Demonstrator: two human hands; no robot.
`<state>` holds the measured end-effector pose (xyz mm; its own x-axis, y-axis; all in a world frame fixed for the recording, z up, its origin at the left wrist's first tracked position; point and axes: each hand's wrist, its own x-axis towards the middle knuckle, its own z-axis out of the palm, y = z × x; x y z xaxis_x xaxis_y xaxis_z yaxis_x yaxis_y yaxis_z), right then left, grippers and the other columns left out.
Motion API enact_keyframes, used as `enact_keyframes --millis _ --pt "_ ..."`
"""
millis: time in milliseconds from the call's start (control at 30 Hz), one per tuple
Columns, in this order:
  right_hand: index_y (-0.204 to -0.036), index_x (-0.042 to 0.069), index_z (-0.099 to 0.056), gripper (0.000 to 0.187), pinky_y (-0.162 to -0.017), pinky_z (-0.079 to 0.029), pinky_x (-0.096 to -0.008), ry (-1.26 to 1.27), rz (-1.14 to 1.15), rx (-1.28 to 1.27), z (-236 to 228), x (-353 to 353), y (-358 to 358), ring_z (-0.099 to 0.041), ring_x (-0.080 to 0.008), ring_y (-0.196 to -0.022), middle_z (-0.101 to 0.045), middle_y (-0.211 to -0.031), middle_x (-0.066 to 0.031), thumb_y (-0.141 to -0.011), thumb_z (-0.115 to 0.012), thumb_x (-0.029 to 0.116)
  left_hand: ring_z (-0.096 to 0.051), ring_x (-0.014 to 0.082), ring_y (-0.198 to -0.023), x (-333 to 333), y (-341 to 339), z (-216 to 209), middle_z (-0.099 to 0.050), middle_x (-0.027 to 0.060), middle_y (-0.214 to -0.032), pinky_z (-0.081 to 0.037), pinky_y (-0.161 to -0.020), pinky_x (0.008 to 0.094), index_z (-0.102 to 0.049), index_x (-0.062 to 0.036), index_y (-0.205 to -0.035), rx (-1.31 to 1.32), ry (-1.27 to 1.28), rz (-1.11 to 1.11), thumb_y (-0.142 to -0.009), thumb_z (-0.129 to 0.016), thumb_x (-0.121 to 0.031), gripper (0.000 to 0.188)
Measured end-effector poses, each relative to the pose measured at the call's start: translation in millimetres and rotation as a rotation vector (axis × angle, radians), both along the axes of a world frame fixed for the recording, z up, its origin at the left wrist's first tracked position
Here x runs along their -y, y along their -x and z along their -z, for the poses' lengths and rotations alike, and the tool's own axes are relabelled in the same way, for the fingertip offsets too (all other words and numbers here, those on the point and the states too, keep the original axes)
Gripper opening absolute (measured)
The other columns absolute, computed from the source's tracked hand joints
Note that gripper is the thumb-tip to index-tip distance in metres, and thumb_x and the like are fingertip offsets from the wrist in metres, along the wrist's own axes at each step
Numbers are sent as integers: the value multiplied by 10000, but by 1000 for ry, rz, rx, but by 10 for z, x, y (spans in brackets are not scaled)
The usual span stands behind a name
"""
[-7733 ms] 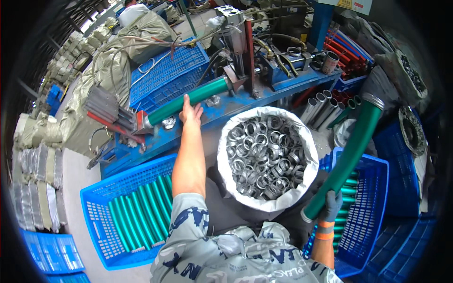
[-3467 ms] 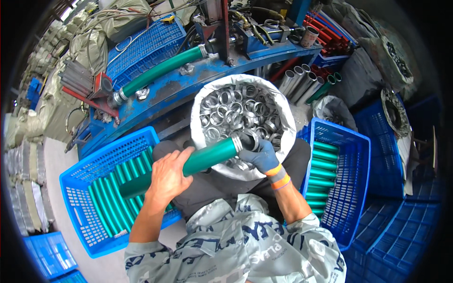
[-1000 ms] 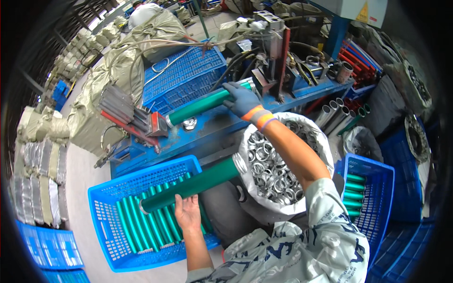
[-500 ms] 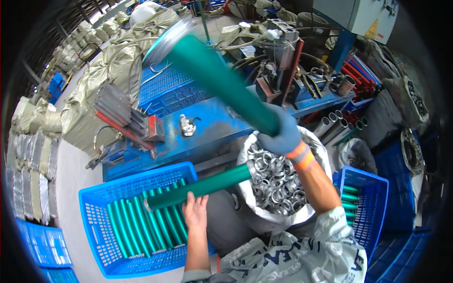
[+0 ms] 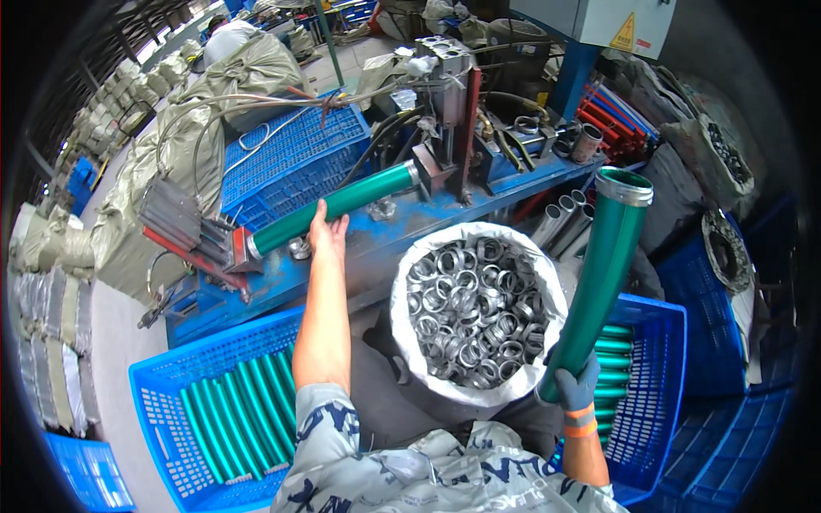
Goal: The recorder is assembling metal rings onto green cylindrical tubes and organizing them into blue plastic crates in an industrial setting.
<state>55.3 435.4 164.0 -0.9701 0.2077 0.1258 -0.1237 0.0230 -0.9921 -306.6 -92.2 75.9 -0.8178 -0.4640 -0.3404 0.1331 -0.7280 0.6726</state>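
Observation:
My bare left hand point(image 5: 328, 232) is at a green metal tube point(image 5: 346, 200), its fingers against the tube's near side. The tube spans the blue bench between a left end block point(image 5: 243, 249) and a right end block point(image 5: 430, 168), with a silver ring at its right end. On the right, my gloved right hand point(image 5: 576, 386) grips the lower end of a second green tube point(image 5: 602, 269). That tube stands nearly upright, its open, silver-ringed end on top. A white sack point(image 5: 400, 321) full of loose metal rings point(image 5: 479, 316) stands between my arms.
A left blue crate point(image 5: 154, 410) and a right blue crate point(image 5: 667, 368) hold green tubes. Behind the bench point(image 5: 376, 235) are stacked blue crates point(image 5: 295, 158) and hoses. Bare metal tubes point(image 5: 556, 218) lie under its right end. A grey cabinet point(image 5: 590, 26) hangs above.
My left hand has carried its tube from above the left crate up to the bench, between the blocks. My right hand has swung the other tube from over the bench down to the right.

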Motion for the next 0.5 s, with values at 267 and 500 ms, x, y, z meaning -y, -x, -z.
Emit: enact_keyframes --millis 267,500 --pt "-1474 -31 -630 739 -849 -642 -380 126 -57 0 96 -154 -77 -759 -227 -963 -741 -1150 -114 -823 -819 264 -625 432 -1448 82 126 244 -621 265 -1516 -517 -1255 583 -590 3 -1526 42 -12 40 -1006 -921 -373 722" --pt "-1532 -7 -583 686 -878 -657 -397 202 186 71 120 -537 -488 -774 -246 -994 -759 -1248 -142 -887 -786 108 -573 452 -1558 166 -473 261 -552 317 -1677 -514 -1250 594 -503 29 -1638 113 94 38 -1106 -802 -351 719"
